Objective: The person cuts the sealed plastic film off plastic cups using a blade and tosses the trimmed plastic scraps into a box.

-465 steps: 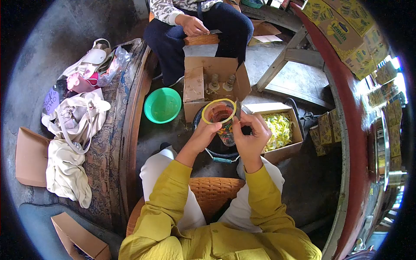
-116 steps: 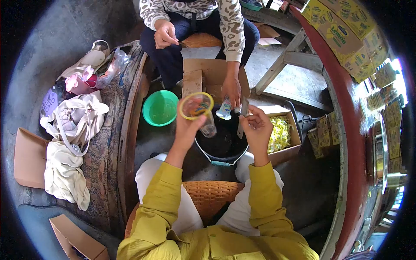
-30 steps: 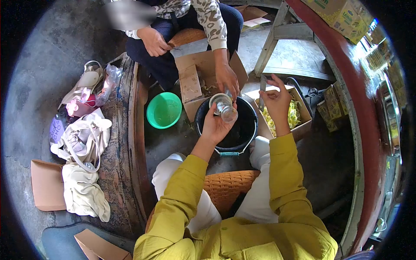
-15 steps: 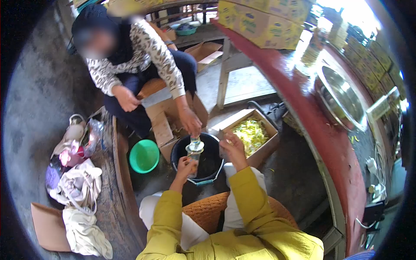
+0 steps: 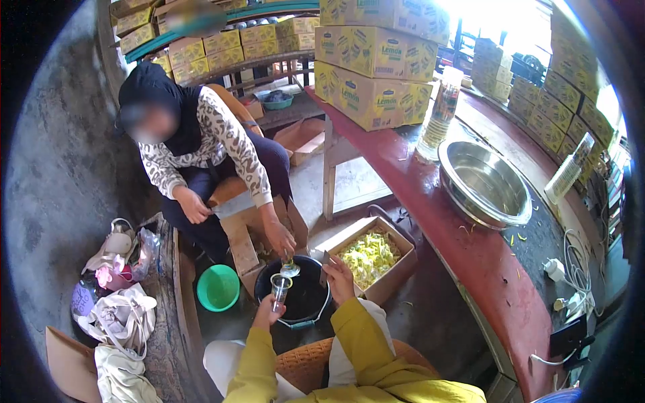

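Observation:
My left hand (image 5: 270, 311) is closed around a clear plastic cup (image 5: 279, 290), tilted with its rim up, over the near side of a black bucket (image 5: 310, 305). My right hand (image 5: 340, 279) is closed on a small flat grey piece (image 5: 326, 258) like a blade, beside the bucket's right rim; its exact kind is unclear. Just beyond my cup, a co-worker's hand (image 5: 281, 240) holds another clear cup (image 5: 290, 269) over the bucket. The two cups are close together; whether they touch I cannot tell. The co-worker's other hand (image 5: 193, 205) rests near their knee.
A carton of yellow-green strips (image 5: 371, 258) stands right of the bucket, a green basin (image 5: 218, 287) left of it. On the red-edged table are a steel bowl (image 5: 485, 185), stacked cups (image 5: 440, 114) and yellow cartons (image 5: 376, 54). Bags (image 5: 121, 316) lie on the left bench.
The co-worker's cup has come apart from mine and now sits slightly beyond it. My left hand still holds its cup. The view has tilted upward, showing more shelves and cartons.

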### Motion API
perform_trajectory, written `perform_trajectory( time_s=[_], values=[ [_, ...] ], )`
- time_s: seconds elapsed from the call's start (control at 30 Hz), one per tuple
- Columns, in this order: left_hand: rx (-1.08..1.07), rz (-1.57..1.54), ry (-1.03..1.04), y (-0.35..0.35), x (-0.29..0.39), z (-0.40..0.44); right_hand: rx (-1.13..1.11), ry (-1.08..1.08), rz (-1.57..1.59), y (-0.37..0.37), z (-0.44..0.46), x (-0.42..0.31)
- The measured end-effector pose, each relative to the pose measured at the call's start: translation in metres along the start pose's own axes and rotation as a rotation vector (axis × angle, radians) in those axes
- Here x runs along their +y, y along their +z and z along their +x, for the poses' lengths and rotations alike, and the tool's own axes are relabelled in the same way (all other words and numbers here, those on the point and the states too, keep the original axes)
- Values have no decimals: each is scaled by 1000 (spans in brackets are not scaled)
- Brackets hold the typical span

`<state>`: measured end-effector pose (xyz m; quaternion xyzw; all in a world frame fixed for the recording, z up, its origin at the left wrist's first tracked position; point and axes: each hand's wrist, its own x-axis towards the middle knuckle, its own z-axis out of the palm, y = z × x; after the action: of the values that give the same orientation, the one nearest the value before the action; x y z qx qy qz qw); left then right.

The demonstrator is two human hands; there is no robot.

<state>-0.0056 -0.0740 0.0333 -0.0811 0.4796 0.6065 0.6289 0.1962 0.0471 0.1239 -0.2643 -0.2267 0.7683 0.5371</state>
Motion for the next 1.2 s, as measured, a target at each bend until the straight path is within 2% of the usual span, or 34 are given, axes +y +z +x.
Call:
perform_trajectory(
  time_s=[0.1, 0.2, 0.33, 0.43, 0.53, 0.67, 0.77, 0.83, 0.87, 0.97, 1.13, 1.2],
  values=[
    [2, -13, 379, 8, -8, -3, 34, -26, 88, 6, -1, -8],
    [44, -55, 768, 84, 12, -52, 54, -44, 108, 9, 0, -7],
    [-191, 74, 983, 201, 72, -95, 52, -63, 99, 14, -4, -9],
    [-454, 177, 1037, 306, 117, -135, 21, -68, 143, 19, -7, -12],
    [-598, 282, 1215, 408, 149, -168, 2, -79, 162, 18, -3, -15],
    [-532, 672, 1504, 513, 173, -215, 4, -83, 128, 15, -7, -18],
    [-501, 856, 1848, 574, 202, -222, 33, -90, 31, 14, -7, -16],
    [-456, 873, 2074, 607, 211, -228, 28, -67, 15, 12, -5, -18],
    [-429, 785, 2210, 621, 218, -222, 30, -49, 2, 10, -9, -17],
    [-192, 1090, 2268, 597, 185, -276, 19, -58, -22, 6, -11, -10],
    [-115, 1206, 2189, 659, 176, -254, -29, -58, -38, 28, -18, -30],
    [-93, 1272, 2120, 680, 171, -242, -54, -26, -36, 16, -10, -13]
  ],
)
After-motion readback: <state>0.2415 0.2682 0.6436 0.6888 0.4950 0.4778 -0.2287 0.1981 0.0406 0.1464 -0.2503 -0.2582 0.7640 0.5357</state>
